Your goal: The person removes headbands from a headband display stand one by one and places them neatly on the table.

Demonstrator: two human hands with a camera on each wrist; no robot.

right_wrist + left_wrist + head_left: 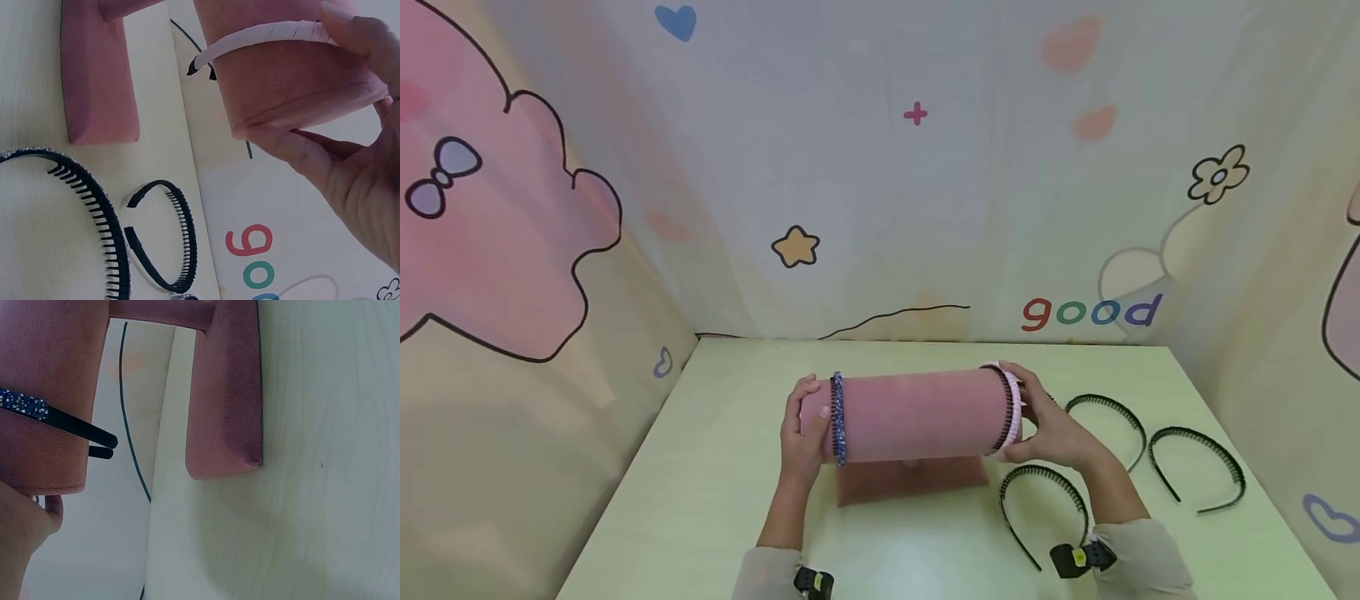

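A pink plush headband stand, its roll [917, 417] lying horizontal above a flat base [910, 483], spans the space between the two hands. My left hand [801, 429] grips the roll's left end, thumb in front and fingers above. Just inboard of it sits a glittery blue headband [838, 421] around the roll. My right hand [1060, 425] grips the right end; one fingertip touches the white headband [269, 32] there, and the thumb lies at the roll's edge. A black toothed inner edge shows beside the white band in the head view.
Right of the stand, three black toothed headbands lie on the pale table [700, 500]: a near one [1045, 471], one behind it [1108, 400] and one farther right [1213, 442]. A printed cloth wall [887, 183] encloses the table's back and sides.
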